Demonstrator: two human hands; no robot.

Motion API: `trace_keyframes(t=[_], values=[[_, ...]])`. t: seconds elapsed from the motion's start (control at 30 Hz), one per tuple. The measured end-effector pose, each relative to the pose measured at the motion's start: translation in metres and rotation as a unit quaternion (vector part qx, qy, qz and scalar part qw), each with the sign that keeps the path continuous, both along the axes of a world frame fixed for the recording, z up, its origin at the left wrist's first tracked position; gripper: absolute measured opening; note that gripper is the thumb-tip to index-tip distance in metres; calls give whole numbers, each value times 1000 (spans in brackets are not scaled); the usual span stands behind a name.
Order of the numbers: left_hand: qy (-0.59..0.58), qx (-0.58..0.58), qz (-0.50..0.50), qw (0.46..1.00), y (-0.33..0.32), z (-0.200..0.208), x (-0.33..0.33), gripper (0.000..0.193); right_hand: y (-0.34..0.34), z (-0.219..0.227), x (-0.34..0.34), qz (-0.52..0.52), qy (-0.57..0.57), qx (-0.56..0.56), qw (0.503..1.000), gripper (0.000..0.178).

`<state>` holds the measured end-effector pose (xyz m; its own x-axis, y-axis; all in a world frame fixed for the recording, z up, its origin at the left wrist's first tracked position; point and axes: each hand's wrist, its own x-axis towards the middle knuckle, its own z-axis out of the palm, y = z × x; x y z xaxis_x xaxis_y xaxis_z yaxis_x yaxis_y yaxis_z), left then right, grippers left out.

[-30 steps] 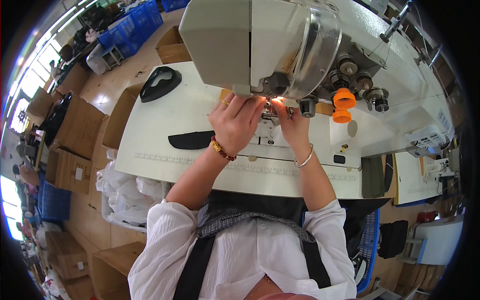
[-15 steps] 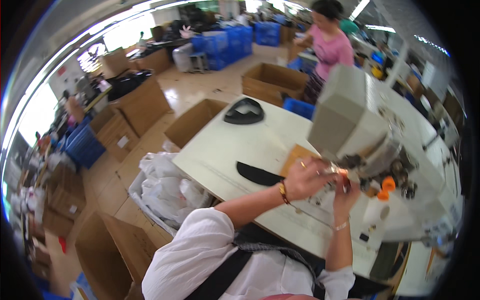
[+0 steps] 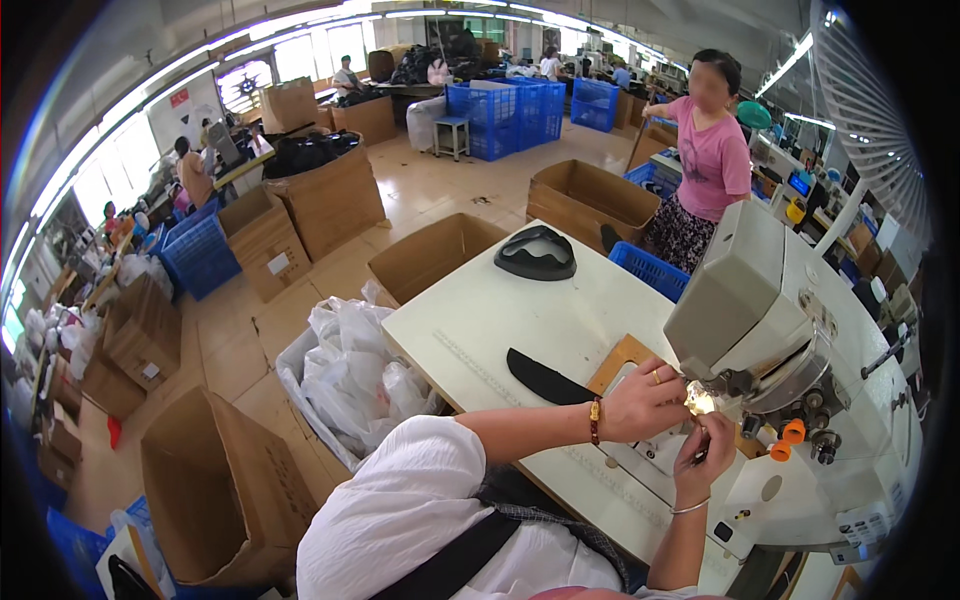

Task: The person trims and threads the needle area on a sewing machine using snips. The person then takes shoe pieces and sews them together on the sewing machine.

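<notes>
Two hands meet at right of centre, under the head of a grey sewing machine: left hand and right hand both pinch a small piece lit by the needle lamp, too small to identify. Black curved cut piece lies on the white table just left of them; black moulded part sits further up the frame.

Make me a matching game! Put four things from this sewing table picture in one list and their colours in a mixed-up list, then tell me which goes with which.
Things:
1. Knobs on the sewing machine
2. Curved strip on the table
3. Crate behind the table
4. Bracelet on the left hand

Colours:
A. blue
B. gold
C. orange
D. black

Pairs: 1-C, 2-D, 3-A, 4-B
</notes>
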<state>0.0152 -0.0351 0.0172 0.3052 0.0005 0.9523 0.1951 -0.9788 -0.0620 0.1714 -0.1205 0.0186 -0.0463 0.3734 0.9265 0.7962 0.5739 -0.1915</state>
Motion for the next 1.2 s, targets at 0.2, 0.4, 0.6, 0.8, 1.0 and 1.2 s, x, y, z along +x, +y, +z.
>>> trace_keyframes(t=[0.2, 0.4, 0.6, 0.8, 1.0, 1.2], values=[[-1, 14, -29, 999, -2, 3, -4, 18, 1, 7, 4, 21, -18, -120, 992, 32], [-40, -58, -71, 995, -1, 5, 1, 13, -4, 5, 8, 33, 89, -196, 976, 19], [-34, -125, -109, 986, 1, 5, 2, 15, -3, -9, 12, 97, 328, -286, 895, 12], [-31, -159, -125, 979, 9, 4, 6, 18, -5, -9, 9, 89, 306, -258, 912, 10], [-5, -172, -103, 980, 21, 5, 2, 20, -9, -5, 6, 19, 259, -205, 944, 12], [53, -108, -34, 992, 30, 15, -3, 19, -10, -8, 12, -22, 234, -205, 950, 12]])
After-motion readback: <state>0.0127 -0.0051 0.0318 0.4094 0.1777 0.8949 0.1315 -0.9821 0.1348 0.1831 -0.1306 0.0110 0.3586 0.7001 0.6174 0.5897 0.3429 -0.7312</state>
